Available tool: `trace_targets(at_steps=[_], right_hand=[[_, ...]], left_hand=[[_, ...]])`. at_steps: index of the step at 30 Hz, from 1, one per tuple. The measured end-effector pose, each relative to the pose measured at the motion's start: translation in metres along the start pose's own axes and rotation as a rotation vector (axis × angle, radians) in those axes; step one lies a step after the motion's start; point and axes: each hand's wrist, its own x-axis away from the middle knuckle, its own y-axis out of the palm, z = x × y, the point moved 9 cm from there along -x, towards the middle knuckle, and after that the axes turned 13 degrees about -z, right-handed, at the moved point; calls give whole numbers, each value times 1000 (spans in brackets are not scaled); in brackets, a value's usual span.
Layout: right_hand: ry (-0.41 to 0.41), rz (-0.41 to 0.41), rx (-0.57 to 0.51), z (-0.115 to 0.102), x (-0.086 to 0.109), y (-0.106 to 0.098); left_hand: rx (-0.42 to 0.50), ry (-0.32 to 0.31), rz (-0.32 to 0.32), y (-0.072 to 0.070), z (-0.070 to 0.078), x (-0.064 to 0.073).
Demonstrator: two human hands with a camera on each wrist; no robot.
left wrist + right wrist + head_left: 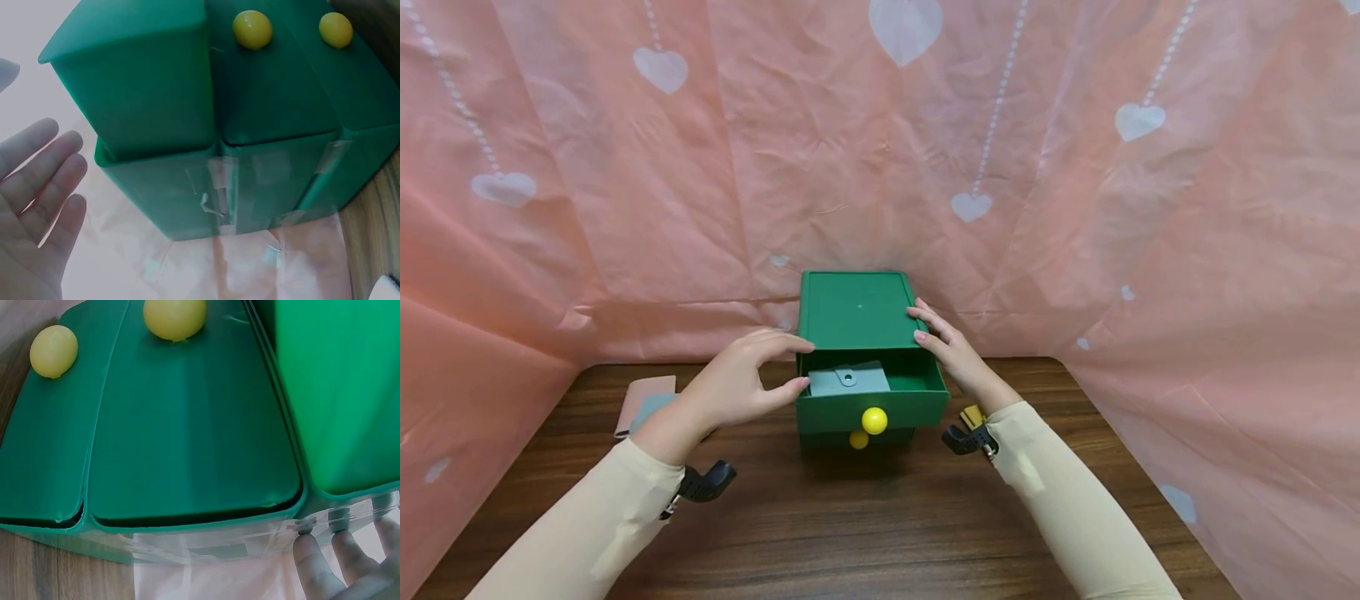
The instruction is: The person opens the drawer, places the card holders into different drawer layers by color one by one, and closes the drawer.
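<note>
Head view: green cabinet [857, 317] (two yellow knobs [874, 421] in front) stood far-middle on the table [865, 533]. Pale blue wallet [865, 382] sat left inside the pulled-out top drawer [831, 410]. Left hand [737, 379], thumb and fingers parted, was just left; right hand [951, 346], fingers extended, met the right edge. Left wrist view: straight fingers, clear of cabinet. Right wrist view: fingertips lay against its right side.
</note>
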Motion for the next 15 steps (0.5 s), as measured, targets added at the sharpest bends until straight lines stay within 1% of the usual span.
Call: trace_targets(at_steps=[10, 15], right_hand=[[-5, 9, 8, 0, 0, 0], [-7, 9, 7, -1, 1, 0]], left_hand=[[-44, 25, 109, -1, -11, 18], [-39, -5, 152, -1, -18, 27]])
